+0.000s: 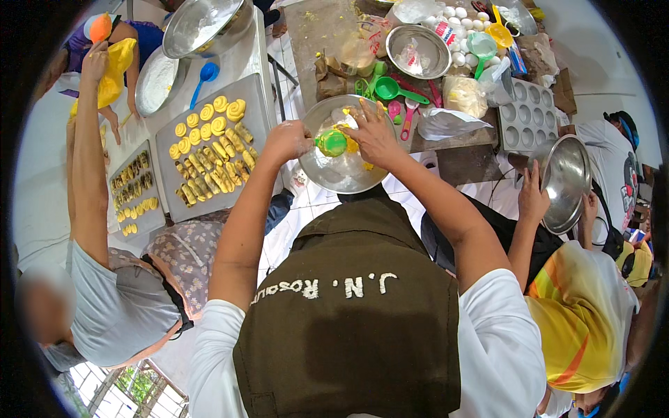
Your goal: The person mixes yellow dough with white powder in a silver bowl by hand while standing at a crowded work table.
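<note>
My left hand (288,142) is closed around the handle of a green measuring cup (331,143), which is held over a steel mixing bowl (334,180). Yellow, sticky stuff coats the cup. My right hand (372,133) is spread over the bowl, its fingers apart, with yellow bits on them and its fingertips by the cup's right side. White powder and yellow lumps lie inside the bowl. Just beyond the bowl are another green measuring cup (388,88) and a pink measuring spoon (411,107). Whether my right fingers touch the cup is unclear.
On the table (303,47) stand a steel bowl (418,31), many eggs (460,31), bags and a muffin tin (528,117). At left, a baking tray (209,209) holds shaped dough pieces. A co-worker at left stretches yellow dough (112,68); another at right holds a steel bowl (567,183).
</note>
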Demonstrator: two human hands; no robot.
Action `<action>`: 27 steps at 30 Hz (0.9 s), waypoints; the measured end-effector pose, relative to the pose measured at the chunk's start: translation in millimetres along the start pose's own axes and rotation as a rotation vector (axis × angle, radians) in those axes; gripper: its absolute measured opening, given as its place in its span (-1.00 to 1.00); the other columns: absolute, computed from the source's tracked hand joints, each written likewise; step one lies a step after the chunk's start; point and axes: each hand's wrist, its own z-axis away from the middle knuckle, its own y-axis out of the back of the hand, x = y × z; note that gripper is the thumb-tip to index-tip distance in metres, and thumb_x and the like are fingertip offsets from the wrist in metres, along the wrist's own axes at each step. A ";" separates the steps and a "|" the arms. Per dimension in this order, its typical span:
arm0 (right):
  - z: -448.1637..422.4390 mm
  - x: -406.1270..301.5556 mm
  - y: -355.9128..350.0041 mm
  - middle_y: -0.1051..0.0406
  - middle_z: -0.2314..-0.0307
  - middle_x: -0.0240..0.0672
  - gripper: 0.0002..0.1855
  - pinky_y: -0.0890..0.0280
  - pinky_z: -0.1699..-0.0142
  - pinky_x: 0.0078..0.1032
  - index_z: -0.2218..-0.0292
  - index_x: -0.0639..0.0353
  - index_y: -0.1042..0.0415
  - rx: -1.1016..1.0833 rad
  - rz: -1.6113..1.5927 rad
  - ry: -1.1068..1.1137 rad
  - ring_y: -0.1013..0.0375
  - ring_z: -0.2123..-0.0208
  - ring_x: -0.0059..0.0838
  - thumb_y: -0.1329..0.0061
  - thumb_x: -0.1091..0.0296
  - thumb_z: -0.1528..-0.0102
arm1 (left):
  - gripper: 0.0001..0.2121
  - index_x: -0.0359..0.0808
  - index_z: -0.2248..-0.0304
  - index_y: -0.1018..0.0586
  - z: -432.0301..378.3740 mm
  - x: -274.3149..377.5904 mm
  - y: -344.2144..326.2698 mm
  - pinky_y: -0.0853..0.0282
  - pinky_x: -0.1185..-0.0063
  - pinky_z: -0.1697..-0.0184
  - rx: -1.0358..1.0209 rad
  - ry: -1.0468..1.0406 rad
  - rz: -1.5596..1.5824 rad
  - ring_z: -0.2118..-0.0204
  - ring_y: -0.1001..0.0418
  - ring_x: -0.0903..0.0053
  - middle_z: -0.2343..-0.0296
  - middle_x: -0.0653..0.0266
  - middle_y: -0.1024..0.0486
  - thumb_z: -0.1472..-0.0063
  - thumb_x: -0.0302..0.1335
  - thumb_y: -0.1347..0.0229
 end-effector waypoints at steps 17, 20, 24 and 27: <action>3.1 -9.5 -15.9 -0.10 0.02 -0.08 -0.51 0.35 -0.15 0.11 0.13 -0.06 -0.36 0.048 -0.169 -0.220 0.13 -0.12 0.07 0.07 0.41 0.20 | -0.70 -0.40 0.47 -0.59 -6.7 -32.0 -53.3 -0.33 0.54 0.46 -0.052 0.223 0.621 0.62 -0.40 0.47 0.66 0.12 -0.47 0.13 -0.29 -0.13; 2.0 -13.4 -13.6 -0.10 0.02 -0.07 -0.52 0.35 -0.15 0.11 0.14 -0.02 -0.37 0.013 -0.160 -0.237 0.13 -0.12 0.06 0.07 0.41 0.20 | -0.71 -0.43 0.47 -0.58 -5.9 -34.7 -58.1 -0.32 0.55 0.48 -0.024 0.256 0.671 0.64 -0.38 0.50 0.67 0.15 -0.47 0.11 -0.31 -0.13; 1.0 -19.2 -12.4 -0.11 0.03 -0.04 -0.56 0.34 -0.14 0.12 0.19 0.10 -0.38 0.022 -0.165 -0.254 0.13 -0.12 0.06 0.06 0.42 0.21 | -0.71 -0.45 0.48 -0.57 -4.5 -28.5 -58.3 -0.30 0.53 0.50 -0.013 0.341 0.757 0.64 -0.37 0.53 0.68 0.18 -0.46 0.09 -0.33 -0.13; -1.9 -22.1 -16.9 -0.12 0.05 -0.02 -0.60 0.31 -0.13 0.13 0.23 0.22 -0.39 0.066 -0.166 -0.283 0.12 -0.12 0.07 0.06 0.43 0.21 | -0.71 -0.45 0.47 -0.57 0.5 -11.7 -62.5 -0.30 0.52 0.50 0.045 0.388 0.780 0.63 -0.39 0.50 0.69 0.15 -0.45 0.07 -0.32 -0.12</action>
